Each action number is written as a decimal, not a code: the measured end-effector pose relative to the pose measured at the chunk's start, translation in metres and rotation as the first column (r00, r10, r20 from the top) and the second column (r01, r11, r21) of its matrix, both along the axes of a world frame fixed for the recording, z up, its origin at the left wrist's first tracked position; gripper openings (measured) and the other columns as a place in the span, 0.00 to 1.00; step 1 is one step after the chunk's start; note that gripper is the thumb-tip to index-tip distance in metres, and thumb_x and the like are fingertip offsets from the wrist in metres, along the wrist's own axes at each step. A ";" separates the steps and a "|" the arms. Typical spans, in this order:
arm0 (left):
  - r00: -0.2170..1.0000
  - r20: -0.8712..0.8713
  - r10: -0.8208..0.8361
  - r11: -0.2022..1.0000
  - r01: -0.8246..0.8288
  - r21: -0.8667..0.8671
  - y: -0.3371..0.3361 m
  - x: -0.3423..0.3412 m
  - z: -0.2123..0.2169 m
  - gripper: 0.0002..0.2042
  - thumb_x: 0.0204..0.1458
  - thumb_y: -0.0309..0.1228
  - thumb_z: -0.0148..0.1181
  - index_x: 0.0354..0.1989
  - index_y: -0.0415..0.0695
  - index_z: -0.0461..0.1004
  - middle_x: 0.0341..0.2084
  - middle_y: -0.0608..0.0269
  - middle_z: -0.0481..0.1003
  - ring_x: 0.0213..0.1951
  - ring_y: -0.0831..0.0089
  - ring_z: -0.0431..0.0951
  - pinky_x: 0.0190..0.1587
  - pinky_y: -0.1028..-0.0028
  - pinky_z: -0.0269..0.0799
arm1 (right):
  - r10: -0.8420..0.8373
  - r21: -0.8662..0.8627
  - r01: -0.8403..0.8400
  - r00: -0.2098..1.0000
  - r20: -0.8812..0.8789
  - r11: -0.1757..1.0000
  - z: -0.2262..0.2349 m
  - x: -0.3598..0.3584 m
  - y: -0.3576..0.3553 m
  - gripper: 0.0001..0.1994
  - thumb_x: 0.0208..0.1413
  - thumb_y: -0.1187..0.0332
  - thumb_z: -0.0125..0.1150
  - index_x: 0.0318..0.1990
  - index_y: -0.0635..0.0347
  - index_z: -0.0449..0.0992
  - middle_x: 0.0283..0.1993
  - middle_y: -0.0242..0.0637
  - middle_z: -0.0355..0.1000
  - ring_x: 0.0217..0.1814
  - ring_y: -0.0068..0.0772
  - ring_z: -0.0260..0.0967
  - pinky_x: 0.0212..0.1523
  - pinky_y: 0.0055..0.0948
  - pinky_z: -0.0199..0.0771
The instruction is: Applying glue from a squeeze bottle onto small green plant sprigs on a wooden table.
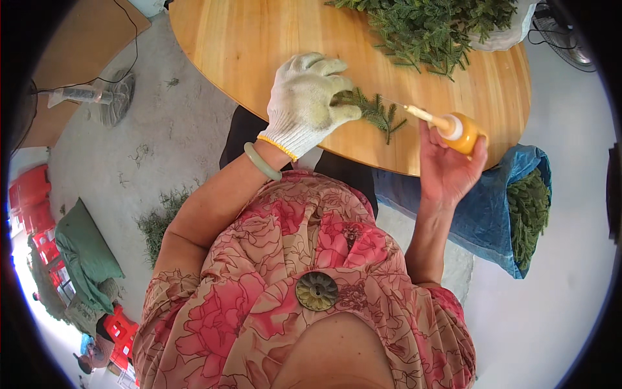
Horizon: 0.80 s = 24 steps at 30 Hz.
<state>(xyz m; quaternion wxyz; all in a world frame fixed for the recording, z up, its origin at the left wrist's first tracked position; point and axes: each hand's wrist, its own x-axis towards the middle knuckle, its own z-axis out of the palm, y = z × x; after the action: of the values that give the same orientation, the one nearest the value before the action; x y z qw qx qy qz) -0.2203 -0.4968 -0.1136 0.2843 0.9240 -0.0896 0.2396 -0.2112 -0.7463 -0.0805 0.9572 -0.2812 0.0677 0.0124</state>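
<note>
My left hand (304,100), in a white knit glove with a yellow-edged cuff, is above the front part of the wooden table. Its thumb and fingers close on a small green evergreen sprig (376,111), whose needled tip sticks out to the right. My bare right hand (450,165) grips an orange-yellow squeeze bottle (468,136) with a white collar and a long pale nozzle. The bottle tilts to the left, and its thin tip points at the sprig from close by. The sprig's inner end is hidden in the glove.
A heap of evergreen branches (434,32) lies on the far right of the wooden table (227,39). At the table's right edge is a blue sack (479,227) of greenery. To the left are a fan (116,97), loose greenery (159,223), a green sack (84,253) and red stools (32,194).
</note>
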 end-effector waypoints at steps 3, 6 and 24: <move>0.997 -0.072 0.000 0.999 0.003 0.033 0.001 -0.002 0.003 0.16 0.40 0.45 0.69 0.37 0.53 0.83 0.51 0.64 0.76 0.57 0.59 0.69 0.60 0.59 0.63 | -0.098 -0.086 0.102 0.994 0.048 0.991 0.004 -0.012 -0.011 0.22 0.55 0.56 0.64 0.51 0.59 0.72 0.55 0.45 0.73 0.58 0.48 0.71 0.69 0.59 0.56; 0.997 -0.076 0.010 1.000 -0.008 0.029 0.001 -0.002 0.004 0.17 0.39 0.46 0.69 0.38 0.52 0.83 0.51 0.64 0.76 0.57 0.59 0.69 0.61 0.60 0.63 | -0.160 -0.270 0.188 0.980 0.121 0.944 -0.002 -0.021 -0.020 0.20 0.58 0.57 0.61 0.54 0.59 0.71 0.55 0.45 0.73 0.60 0.47 0.70 0.66 0.55 0.63; 0.998 -0.057 0.019 0.999 -0.021 -0.029 -0.002 -0.002 0.003 0.18 0.37 0.45 0.70 0.36 0.51 0.84 0.48 0.65 0.77 0.56 0.59 0.69 0.61 0.59 0.62 | -0.214 -0.621 0.402 0.909 0.358 0.673 -0.006 -0.014 0.004 0.15 0.55 0.73 0.61 0.48 0.68 0.71 0.43 0.37 0.72 0.46 0.26 0.70 0.52 0.29 0.69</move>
<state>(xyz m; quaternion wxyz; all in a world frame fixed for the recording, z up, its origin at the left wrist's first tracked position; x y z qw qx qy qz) -0.2222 -0.4984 -0.1105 0.2980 0.9269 -0.0688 0.2174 -0.2252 -0.7421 -0.0869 0.7742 -0.5961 -0.0094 -0.2126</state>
